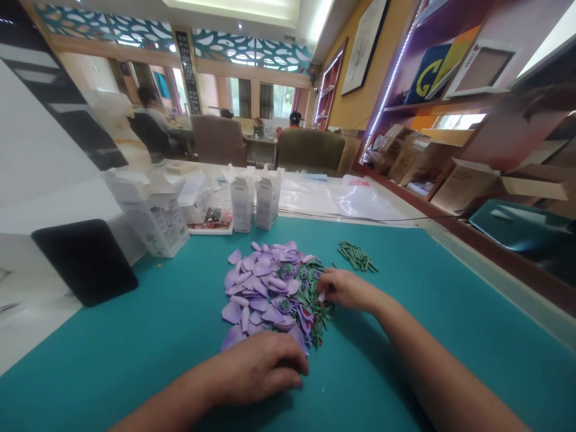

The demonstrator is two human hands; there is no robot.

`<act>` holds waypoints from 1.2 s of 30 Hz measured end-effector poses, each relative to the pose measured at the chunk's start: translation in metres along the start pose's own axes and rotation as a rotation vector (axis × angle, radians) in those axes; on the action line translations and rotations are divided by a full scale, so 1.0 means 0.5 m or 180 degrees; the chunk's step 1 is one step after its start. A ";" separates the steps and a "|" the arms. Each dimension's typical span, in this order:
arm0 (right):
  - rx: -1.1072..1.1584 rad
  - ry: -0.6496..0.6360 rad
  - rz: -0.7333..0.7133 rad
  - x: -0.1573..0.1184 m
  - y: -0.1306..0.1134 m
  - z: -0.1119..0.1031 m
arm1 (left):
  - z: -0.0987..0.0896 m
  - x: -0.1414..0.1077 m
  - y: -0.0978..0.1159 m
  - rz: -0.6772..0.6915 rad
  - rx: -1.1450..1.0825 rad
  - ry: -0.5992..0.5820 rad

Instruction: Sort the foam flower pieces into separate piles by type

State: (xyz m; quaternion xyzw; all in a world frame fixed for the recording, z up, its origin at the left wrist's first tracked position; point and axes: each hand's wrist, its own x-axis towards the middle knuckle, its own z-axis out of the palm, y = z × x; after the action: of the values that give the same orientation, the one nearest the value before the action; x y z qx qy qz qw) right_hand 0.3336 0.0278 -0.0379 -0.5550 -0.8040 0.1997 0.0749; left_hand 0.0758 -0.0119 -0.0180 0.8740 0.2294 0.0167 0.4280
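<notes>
Your right hand [346, 289] was at the far right edge of the heap, fingertips [327, 282] pinched together on a small pale scrap [321, 296], which showed just under them; the hand sat over the green foam leaves [317, 306], touching them. Your left hand [256, 366] was at the near edge of the heap, fingers curled together and down, just beside the lilac foam petals [252, 294]. Couldn't tell if anything was tucked under those fingers. The petals lay in one loose heap between your two hands, mostly left of the right hand and ahead of the left, with the leaves and a few red-and-purple bits mixed in on the right side. Past the right hand, well clear of the heap, lay a bundle of short green stems [357, 256]. All of it sat on a teal cutting mat [135, 336]. Ahead of the left hand, at the far edge of the mat, stood white cardboard boxes [243, 201]; farther left lay a black pad [83, 261]. Further off, a seated co-worker [150, 114] was at a desk, hands not visible, too far to make out.
</notes>
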 end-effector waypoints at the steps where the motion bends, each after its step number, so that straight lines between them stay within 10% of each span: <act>1: -0.0066 -0.0035 -0.0020 0.001 -0.001 0.001 | -0.007 -0.001 -0.002 0.0008 -0.0080 0.0096; 9: 0.0009 0.0127 -0.0014 0.007 -0.006 -0.029 | -0.107 0.049 -0.061 -0.0425 0.1851 0.1450; 16: 0.1493 0.0939 0.0496 0.054 0.019 -0.066 | -0.113 0.097 -0.071 -0.0339 0.2548 0.1364; 21: 0.0206 0.1431 0.0581 0.116 0.032 -0.037 | -0.099 0.102 -0.076 -0.0408 0.2665 0.1335; 36: -0.0950 0.0812 0.0513 0.141 0.037 0.009 | -0.091 0.091 -0.088 -0.0340 0.2436 0.1351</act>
State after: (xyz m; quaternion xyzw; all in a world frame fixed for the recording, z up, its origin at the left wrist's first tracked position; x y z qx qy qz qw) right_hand 0.3221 0.0974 -0.0566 -0.6433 -0.7616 0.0119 0.0769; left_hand 0.0894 0.0639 -0.0300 0.9337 0.3468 0.0875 0.0171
